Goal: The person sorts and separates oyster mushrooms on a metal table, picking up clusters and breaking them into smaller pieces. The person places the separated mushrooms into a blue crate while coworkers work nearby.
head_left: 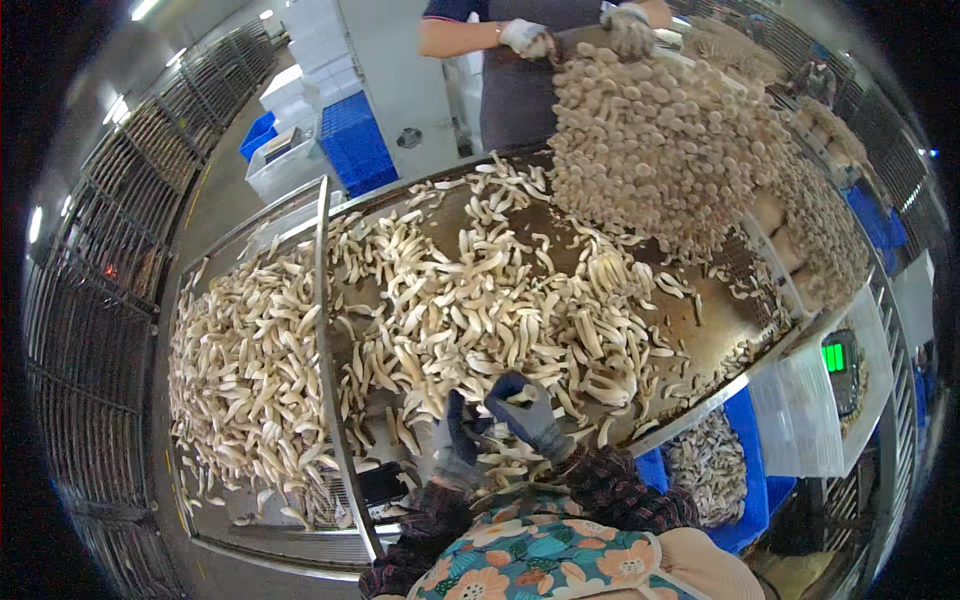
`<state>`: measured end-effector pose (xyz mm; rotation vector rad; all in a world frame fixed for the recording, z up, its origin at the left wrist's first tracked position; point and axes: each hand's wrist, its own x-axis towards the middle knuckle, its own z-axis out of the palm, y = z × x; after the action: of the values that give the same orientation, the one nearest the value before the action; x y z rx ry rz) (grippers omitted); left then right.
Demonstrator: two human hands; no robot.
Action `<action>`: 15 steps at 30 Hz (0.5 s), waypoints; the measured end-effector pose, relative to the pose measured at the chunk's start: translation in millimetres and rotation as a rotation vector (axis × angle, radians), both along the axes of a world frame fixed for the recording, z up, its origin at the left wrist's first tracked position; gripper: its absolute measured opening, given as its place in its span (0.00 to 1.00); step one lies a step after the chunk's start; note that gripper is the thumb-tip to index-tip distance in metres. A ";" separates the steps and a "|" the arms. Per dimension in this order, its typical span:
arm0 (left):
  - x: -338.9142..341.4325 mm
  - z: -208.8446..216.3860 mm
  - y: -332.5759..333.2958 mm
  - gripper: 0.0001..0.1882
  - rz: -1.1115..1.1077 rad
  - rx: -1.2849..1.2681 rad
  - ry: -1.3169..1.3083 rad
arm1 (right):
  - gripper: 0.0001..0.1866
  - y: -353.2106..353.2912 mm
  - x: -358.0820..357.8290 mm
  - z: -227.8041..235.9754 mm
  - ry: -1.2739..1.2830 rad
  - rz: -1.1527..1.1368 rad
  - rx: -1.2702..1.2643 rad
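Note:
Both my hands are in grey gloves with dark blue fingers, close together at the near edge of a metal table (722, 345). My right hand (535, 420) is closed, thumb and forefinger pinching a pale mushroom (520, 398). My left hand (460, 440) is just beside it with fingers curled in; whatever it may hold is hidden. Loose long-stemmed mushrooms (470, 300) lie in a heap directly beyond my hands. Left of a metal divider (326, 340), more separated mushrooms (245, 360) fill a tray section.
Across the table a co-worker's gloved hands (528, 40) hold a big block of clustered mushrooms (660, 140). At right are clear plastic bins (800, 410), a scale with a green display (840, 365) and a blue crate (755, 480) of scraps. Tall racks (100, 330) line the left.

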<state>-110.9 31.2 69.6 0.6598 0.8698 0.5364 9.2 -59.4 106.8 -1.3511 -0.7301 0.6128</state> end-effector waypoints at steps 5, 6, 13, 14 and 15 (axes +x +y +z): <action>11.9 19.3 -8.8 0.26 -0.122 0.601 -0.007 | 0.22 7.2 3.1 -9.8 -0.006 0.186 -0.219; 10.1 14.4 -4.2 0.25 -0.235 0.347 -0.038 | 0.26 1.9 2.8 -46.7 0.150 0.103 -0.246; -2.3 -24.0 15.6 0.17 -0.532 0.488 0.191 | 0.25 3.1 20.7 -16.6 0.292 0.079 -0.326; 1.0 1.8 16.1 0.18 -0.578 0.031 0.233 | 0.24 0.2 28.7 -11.1 0.473 0.035 -0.344; 1.2 -3.3 16.0 0.18 -0.582 0.032 0.257 | 0.22 3.3 30.9 -7.4 0.647 0.003 -0.357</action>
<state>-109.7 47.2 66.2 0.9795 0.8580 -0.0608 40.1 -56.1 99.4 -1.3565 -0.0961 1.1499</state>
